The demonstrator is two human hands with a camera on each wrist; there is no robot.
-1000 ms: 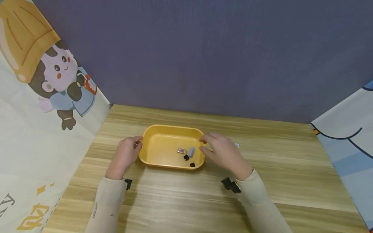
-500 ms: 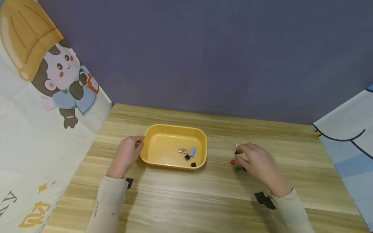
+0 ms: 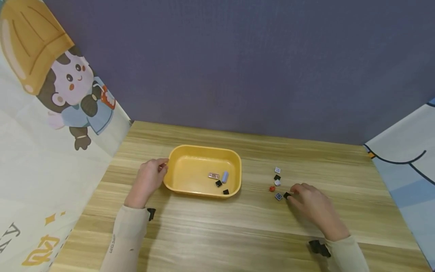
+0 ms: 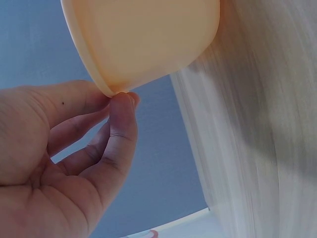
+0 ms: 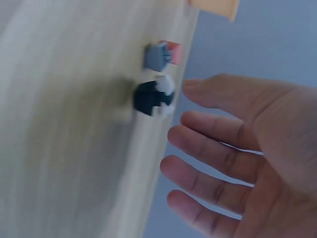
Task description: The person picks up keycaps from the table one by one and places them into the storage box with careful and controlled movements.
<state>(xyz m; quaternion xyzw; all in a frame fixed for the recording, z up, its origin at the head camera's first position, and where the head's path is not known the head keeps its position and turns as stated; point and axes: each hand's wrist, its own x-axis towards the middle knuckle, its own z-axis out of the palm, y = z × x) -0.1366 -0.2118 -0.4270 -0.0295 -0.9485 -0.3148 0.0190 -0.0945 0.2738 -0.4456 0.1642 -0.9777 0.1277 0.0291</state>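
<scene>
Right hand low on the counter, fingers spread and relaxed, holding nothing, fingertips just beside a small black tile at the near end of a loose cluster. Lying flat at about 3 o'clock from the yellow tray, well apart from it, with a blue-grey tile just beside at 9 o'clock, a red piece a little past that, and a white tile, another black tile and a pale blue tile strung out toward 12 o'clock

Judged very light, stiff and smooth, thin enough to skid under a push rather than lift; best pinched by two opposite edges with thumb and forefinger, nails close to the wood

Left hand at the tray's 9 o'clock end, thumb and forefinger pinching the rim

Head view alone shows the whole layout, plus four small pieces resting in the tray's right half. Left wrist view alone shows the pinch on the rim from beneath. Right wrist view, blurred, alone shows the open palm and separated fingers, with the black tile clear of them; most of the cluster is lost there
</scene>
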